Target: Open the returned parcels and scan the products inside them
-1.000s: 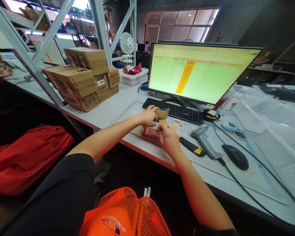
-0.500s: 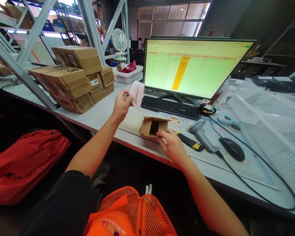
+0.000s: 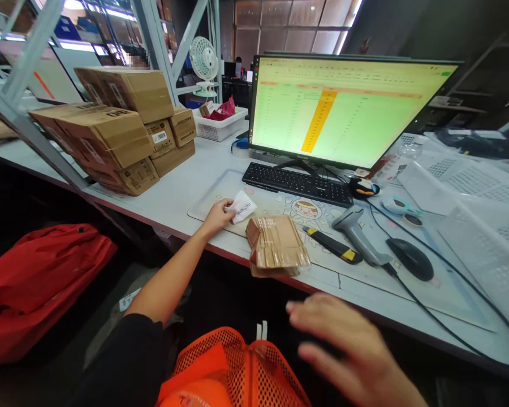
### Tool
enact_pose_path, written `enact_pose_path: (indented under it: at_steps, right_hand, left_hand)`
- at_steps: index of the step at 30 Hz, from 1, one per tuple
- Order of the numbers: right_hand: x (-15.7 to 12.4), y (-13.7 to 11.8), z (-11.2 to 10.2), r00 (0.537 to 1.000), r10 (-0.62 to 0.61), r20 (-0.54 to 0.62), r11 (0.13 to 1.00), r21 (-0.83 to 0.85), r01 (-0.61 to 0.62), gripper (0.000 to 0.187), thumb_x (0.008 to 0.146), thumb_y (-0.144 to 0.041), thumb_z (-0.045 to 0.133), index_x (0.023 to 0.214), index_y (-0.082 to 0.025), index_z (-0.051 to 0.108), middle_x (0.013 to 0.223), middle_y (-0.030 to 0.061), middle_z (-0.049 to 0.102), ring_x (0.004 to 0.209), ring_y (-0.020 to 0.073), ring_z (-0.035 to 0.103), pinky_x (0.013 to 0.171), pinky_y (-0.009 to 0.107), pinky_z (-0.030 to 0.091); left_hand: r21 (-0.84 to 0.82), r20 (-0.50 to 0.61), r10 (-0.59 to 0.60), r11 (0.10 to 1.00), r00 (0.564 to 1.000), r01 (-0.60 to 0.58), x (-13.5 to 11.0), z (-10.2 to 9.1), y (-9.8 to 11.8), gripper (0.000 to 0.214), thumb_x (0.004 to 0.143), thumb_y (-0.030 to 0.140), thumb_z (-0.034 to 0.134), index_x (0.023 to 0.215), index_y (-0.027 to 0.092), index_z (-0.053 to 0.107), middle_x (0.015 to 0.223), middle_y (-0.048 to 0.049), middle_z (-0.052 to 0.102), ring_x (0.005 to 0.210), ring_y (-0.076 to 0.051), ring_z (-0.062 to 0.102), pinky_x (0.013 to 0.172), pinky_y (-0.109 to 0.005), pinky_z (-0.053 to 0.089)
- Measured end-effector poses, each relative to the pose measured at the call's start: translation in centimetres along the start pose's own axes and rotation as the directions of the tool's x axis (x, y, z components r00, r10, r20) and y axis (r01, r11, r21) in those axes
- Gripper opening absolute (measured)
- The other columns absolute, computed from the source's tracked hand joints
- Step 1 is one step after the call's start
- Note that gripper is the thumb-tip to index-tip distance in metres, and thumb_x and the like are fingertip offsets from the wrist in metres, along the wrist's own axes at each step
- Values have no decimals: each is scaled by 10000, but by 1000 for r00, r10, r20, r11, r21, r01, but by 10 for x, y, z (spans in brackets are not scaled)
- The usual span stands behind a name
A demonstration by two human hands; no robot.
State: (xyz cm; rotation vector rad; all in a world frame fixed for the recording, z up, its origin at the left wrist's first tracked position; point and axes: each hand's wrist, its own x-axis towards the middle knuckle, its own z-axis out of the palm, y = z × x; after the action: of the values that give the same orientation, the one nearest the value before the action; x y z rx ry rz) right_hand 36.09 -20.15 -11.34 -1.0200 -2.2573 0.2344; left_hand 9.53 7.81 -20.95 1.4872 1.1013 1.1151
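Note:
Between the fingers of my left hand is a small white packet with a line of dark print, held low over the desk mat. Just right of it, a small brown cardboard box with shiny tape lies at the desk's front edge and juts slightly over it. My right hand is off the desk, nearer to me than the box. Its fingers are apart and it holds nothing. A black and yellow utility knife lies right of the box, beside a grey barcode scanner.
Behind the mat stand a black keyboard and a monitor. A mouse and a looping cable lie at the right, near white baskets. Stacked cartons occupy the left, beside a metal frame post. A red bag sits below.
My left hand has lowered the white packet towards the mat. My right hand has let go of the box and drawn back towards me. The box has turned, hiding its opening.

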Motion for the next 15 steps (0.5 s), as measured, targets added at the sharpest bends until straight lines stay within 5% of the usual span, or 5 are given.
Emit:
enact_pose_path:
  at_steps: [2,4,9,12,15]
  right_hand:
    - [21,15,-6,951,181,-252,981,-19,-192,273,968,-281,678,1240,-278,706,1158,61,765,1062,238,727,994,386,583]
    - [48,47,-1,871,364,-329,924,11,-382,365,932,-409,722,1263,-256,692,1258,86,724,1157,285,688,1039,467,560]
    - [87,113,29,767,635,87,748,176,-640,1043,735,-603,846,1591,-216,393,1612,179,426,1428,365,481,1175,556,422]
    - [83,116,37,737,654,170,698,239,-675,1091,722,-629,845,1601,-209,355,1609,180,423,1452,361,447,1238,547,322]
    - [69,100,43,745,641,184,666,350,-659,1035,737,-595,843,1574,-213,370,1561,153,477,1408,329,491,1209,497,376]
  left_hand:
    - [49,7,15,999,1000,-16,2,-1,-2,369,672,255,634,1016,133,686,916,-34,715,663,-155,614,599,-253,504]
    - [96,5,28,995,1000,-29,2,-1,-5,378,690,244,606,1045,139,682,940,-35,715,705,-160,621,628,-249,506]
    - [203,-27,34,979,999,-28,-1,-1,-10,392,743,258,577,1108,141,661,1007,-55,712,686,-153,616,626,-256,513]
    - [254,-33,23,967,999,-14,2,-1,-6,403,747,268,562,1120,151,658,1010,-55,718,680,-159,620,650,-273,532]
    - [302,-23,33,953,999,-24,-4,-1,7,391,704,290,554,1055,155,661,1008,-74,722,780,-207,640,772,-326,549]
